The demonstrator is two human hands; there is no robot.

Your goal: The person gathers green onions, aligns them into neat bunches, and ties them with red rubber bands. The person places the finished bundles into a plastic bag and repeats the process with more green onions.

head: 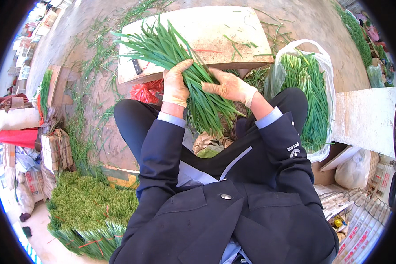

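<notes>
A loose bunch of long flat green leaves, which look like garlic chives (198, 89), slants across the space above my lap, its leaf tips over a white low table (217, 29). My left hand (176, 82), in a thin pale glove, is wrapped around its middle with the thumb on top. Against the bunch's right side, my gloved right hand (231, 86) has thumb and forefinger spread and touches the leaves. A black knife handle (137, 66) lies at the table's near left corner; its blade is hidden under the leaves. One red strip crosses the tabletop.
Red plastic strips (147, 90) hang below the table's near edge. To the right stands a white plastic bag (328, 85) full of greens. Tied green bundles (92, 204) are packed at lower left. Leaf scraps (95, 59) litter the floor. A pale board (366, 118) juts in at right.
</notes>
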